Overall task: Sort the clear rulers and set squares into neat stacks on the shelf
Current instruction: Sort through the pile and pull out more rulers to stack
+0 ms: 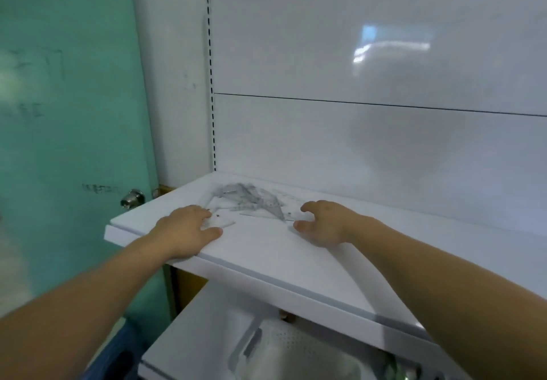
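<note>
- We look down from head height at a white shelf (266, 252) that runs from the lower right up to the left, with a glossy white back panel (355, 53) behind it.
- A loose, overlapping pile of clear rulers and set squares (248, 199) lies near the shelf's back edge, toward its left end. The pieces are see-through and blurred, so we cannot count them.
- The left grip (186, 228), a bare hand, lies flat near the front left corner of the shelf. It is released, and its straight fingers press on one clear piece (222, 223) at the near side of the pile.
- The right grip (322, 222), also bare, sits just right of the pile. Its fingers are loosely curved, thumb and forefinger apart, and it grasps nothing that we can see. The pile's right tip reaches the gap between them; we cannot tell whether they touch it.
- Both bare forearms stretch in over the shelf's front edge.
- Past the shelf's left end stands a green door (74, 113) with a round metal knob (132, 198).
</note>
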Tool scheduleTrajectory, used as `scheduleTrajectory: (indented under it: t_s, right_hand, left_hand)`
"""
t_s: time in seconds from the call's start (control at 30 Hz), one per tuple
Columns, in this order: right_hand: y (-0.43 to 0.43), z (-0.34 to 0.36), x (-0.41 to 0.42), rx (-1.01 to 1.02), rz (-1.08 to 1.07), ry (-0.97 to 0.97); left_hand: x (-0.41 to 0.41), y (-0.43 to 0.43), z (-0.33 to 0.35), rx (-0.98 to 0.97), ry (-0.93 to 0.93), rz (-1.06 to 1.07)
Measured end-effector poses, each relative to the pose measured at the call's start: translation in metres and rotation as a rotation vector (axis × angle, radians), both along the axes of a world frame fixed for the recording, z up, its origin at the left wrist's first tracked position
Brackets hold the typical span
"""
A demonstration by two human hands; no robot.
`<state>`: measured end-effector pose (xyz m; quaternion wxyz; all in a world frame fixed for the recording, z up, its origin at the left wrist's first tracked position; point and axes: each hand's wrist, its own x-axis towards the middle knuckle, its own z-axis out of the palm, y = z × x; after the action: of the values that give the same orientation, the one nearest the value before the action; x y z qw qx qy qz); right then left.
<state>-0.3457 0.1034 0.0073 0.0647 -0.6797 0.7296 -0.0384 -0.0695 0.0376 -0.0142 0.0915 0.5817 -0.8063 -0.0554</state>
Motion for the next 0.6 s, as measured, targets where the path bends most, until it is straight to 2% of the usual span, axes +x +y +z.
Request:
scheduleTrajectory:
  t_s: [0.17,0.3,0.47,0.6]
  right_hand:
    - [-0.066,-0.004,0.027,-0.016,0.023,0.017]
    - [-0.11,-0.004,0.031,-0.016,0.013,0.043]
    - [-0.139,0.0,0.026,-0.029,0.032,-0.214]
    - [-0.14,-0.001,0.016,-0.055,-0.006,-0.304]
  left_hand:
    - [0.009,-0.036,0.005,0.025,-0.123,0.093]
    - [0.004,-0.054,0.01,0.074,-0.046,0.053]
    - [0.0,-0.064,0.008,0.002,0.078,-0.07]
    - [0.006,-0.066,0.002,-0.075,0.08,-0.153]
